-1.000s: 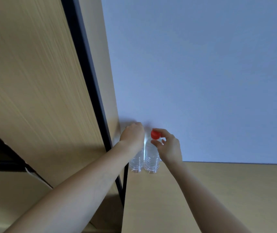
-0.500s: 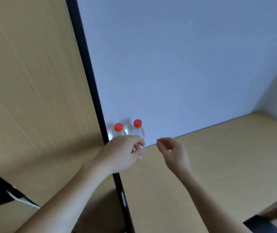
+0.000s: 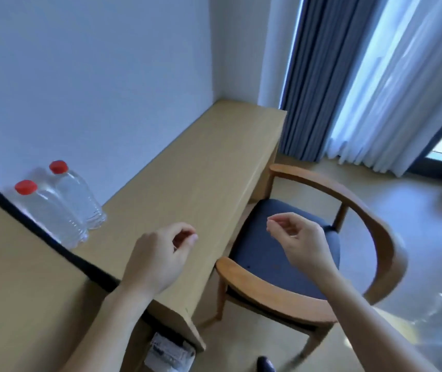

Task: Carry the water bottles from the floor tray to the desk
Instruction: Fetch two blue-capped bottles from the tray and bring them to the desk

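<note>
A pale wall (image 3: 93, 76) runs behind a long wooden counter (image 3: 201, 167), and dark blue curtains (image 3: 319, 76) with a sheer white drape (image 3: 402, 89) hang at its far end. A wooden armchair (image 3: 375, 218) with a dark blue seat (image 3: 262, 253) is drawn up just beside the counter's front edge. A tall wood panel (image 3: 13, 291) with a black edge closes the counter's left end.

The left hand (image 3: 155, 261) hovers over the near part of the counter, its fingers (image 3: 187, 240) loosely curled and holding nothing. The right hand (image 3: 303, 245) hangs above the chair seat, likewise loosely curled and empty.

The two water bottles (image 3: 53, 216) stand upright on the counter (clear plastic, side by side and touching), tucked against the panel and wall, well apart from both hands. Each bears a red cap (image 3: 26, 187).
</note>
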`<control>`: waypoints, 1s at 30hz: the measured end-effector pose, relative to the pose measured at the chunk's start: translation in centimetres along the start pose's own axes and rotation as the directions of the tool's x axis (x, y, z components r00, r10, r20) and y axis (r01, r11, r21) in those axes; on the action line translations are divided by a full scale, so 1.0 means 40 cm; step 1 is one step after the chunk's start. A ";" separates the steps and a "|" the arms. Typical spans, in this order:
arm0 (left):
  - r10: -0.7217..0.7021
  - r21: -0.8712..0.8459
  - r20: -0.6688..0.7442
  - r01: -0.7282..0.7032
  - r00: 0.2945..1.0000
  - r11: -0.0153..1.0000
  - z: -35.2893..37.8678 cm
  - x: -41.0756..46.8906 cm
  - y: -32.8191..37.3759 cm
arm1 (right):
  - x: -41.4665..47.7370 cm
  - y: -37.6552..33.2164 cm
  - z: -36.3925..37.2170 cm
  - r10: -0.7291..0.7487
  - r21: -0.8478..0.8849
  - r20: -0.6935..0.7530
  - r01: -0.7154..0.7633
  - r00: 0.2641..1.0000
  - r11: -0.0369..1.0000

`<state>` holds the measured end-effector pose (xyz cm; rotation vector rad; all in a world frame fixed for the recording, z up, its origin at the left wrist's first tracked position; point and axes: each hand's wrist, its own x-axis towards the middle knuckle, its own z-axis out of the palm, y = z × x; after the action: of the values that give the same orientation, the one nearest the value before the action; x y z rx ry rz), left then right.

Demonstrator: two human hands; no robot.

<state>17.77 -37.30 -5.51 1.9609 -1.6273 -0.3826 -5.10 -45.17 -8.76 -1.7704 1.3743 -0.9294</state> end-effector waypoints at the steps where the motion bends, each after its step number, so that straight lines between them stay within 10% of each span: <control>1: 0.024 -0.017 0.019 -0.024 1.000 1.000 0.026 0.006 0.039 | -0.011 0.026 -0.056 0.017 -0.013 -0.047 -0.018 0.999 1.000; 15: 0.401 -0.318 0.319 -0.302 0.859 0.899 0.663 0.086 0.837 | -0.232 0.499 -0.933 0.387 -0.003 -0.528 -0.457 0.756 0.889; 30: 0.613 -0.451 0.432 -0.430 0.662 0.782 1.108 0.322 1.362 | -0.133 0.761 -1.326 0.485 0.075 -0.635 -0.577 0.601 0.813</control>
<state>-47.56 -66.06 -7.86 1.0869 -2.2446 -0.9777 -66.21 -51.01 -9.17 -0.9991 2.2930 -1.1397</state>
